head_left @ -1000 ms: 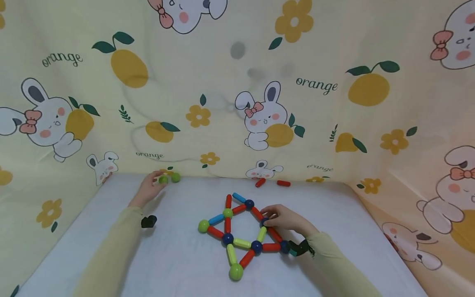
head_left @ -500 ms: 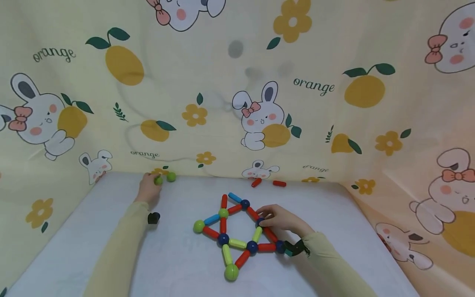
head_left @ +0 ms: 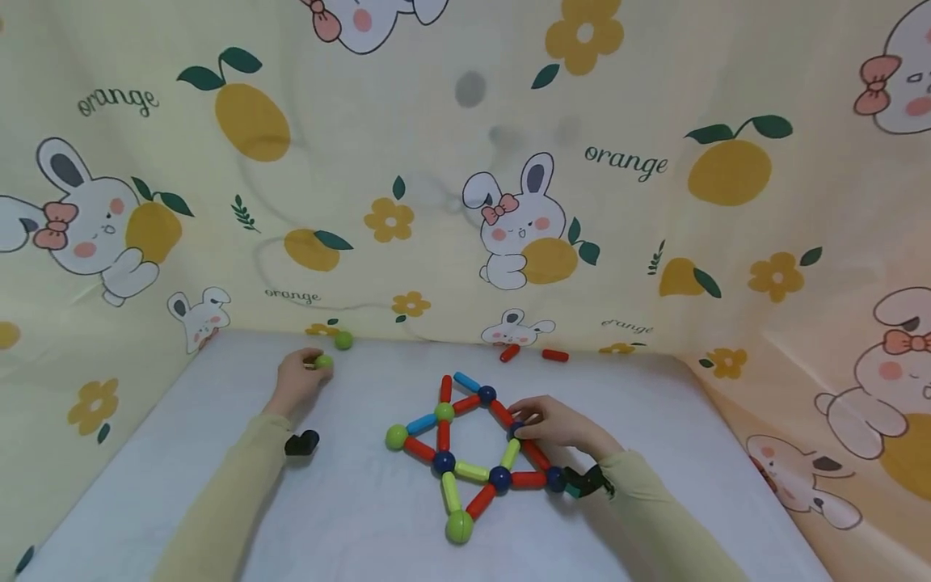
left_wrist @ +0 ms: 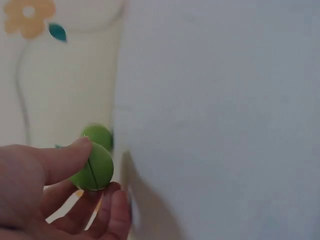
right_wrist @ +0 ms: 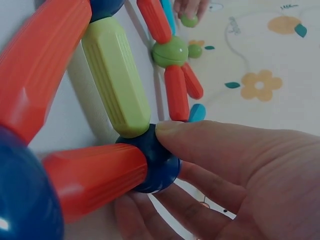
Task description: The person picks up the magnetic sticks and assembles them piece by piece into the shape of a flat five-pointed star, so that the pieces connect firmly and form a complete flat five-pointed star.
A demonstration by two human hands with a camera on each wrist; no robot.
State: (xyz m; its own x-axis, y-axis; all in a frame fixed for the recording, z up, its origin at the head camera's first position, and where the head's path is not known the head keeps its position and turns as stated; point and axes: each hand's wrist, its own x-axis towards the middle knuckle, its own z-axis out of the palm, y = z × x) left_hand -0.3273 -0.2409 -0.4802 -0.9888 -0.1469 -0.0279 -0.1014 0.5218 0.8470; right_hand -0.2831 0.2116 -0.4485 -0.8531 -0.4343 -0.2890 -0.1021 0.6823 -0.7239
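Note:
At the back left of the table, my left hand point(head_left: 298, 380) pinches a green ball point(left_wrist: 96, 167) between thumb and fingers. A second green ball point(head_left: 344, 340) lies just behind it by the cloth wall. On the table's middle lies a flat frame of red, blue and light green rods joined by dark blue and green balls. My right hand point(head_left: 558, 424) holds a dark blue ball point(right_wrist: 155, 162) on the frame's right side, thumb on top and fingers beneath. A light green rod point(right_wrist: 116, 77) and a red rod point(right_wrist: 97, 177) meet at that ball.
Two loose red rods, one point(head_left: 510, 353) tilted and one point(head_left: 556, 356) lying flat, rest at the back edge. A printed cloth point(head_left: 422, 162) rises behind the white table point(head_left: 349, 517) and along both sides. A black wrist strap point(head_left: 301, 443) is on the left sleeve.
My left hand has lifted the nearer green ball off its spot and drawn it slightly toward me, away from the other green ball. The right hand keeps its hold on the blue ball.

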